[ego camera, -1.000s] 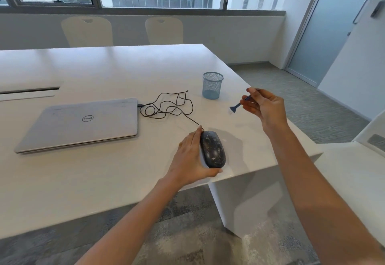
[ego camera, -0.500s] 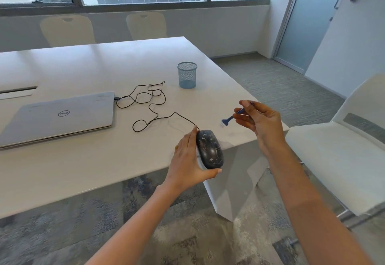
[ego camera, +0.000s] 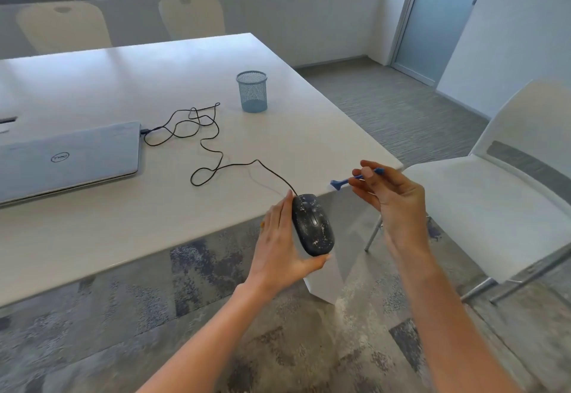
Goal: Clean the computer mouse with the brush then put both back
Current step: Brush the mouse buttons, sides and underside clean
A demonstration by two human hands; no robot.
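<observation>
A black computer mouse (ego camera: pixel 312 224) speckled with pale dust is held in my left hand (ego camera: pixel 281 244), lifted just off the near corner of the white table (ego camera: pixel 123 225). Its black cable (ego camera: pixel 204 139) trails across the table to the closed grey laptop (ego camera: pixel 66 159). My right hand (ego camera: pixel 391 196) pinches a small blue brush (ego camera: pixel 340 183) by its thin handle, with the white bristle head pointing left. The brush head is a short way above and to the right of the mouse, not touching it.
A blue mesh pen cup (ego camera: pixel 252 92) stands on the table behind the cable. A white chair (ego camera: pixel 500 194) is close on the right, and two pale chairs (ego camera: pixel 191 17) sit at the table's far side. Patterned carpet lies below my arms.
My left hand has lifted the mouse off the table and drawn it toward me past the table's edge, stretching the cable out. My right hand with the brush has come down closer to the mouse.
</observation>
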